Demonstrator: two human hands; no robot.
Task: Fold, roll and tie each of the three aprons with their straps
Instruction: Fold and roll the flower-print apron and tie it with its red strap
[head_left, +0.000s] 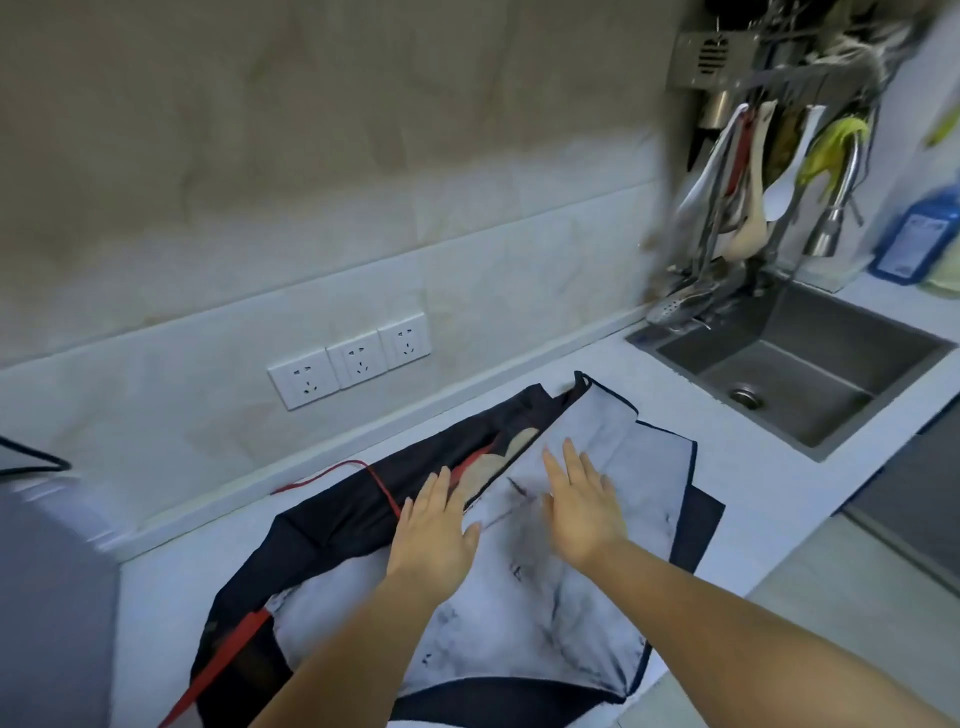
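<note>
Dark navy cloth apron with a pale inner side (524, 623) lies on the white countertop (769, 467), one flap folded over. The left hand (434, 525) and the right hand (584, 512) press it flat, fingers straight, gripping nothing. Folding seems only begun; rolling and tying with the red straps (234, 644) are not yet done.

The left grip (434, 525) and right grip (584, 512) are bare; the 2 forearms (753, 613) are bare too.
</note>
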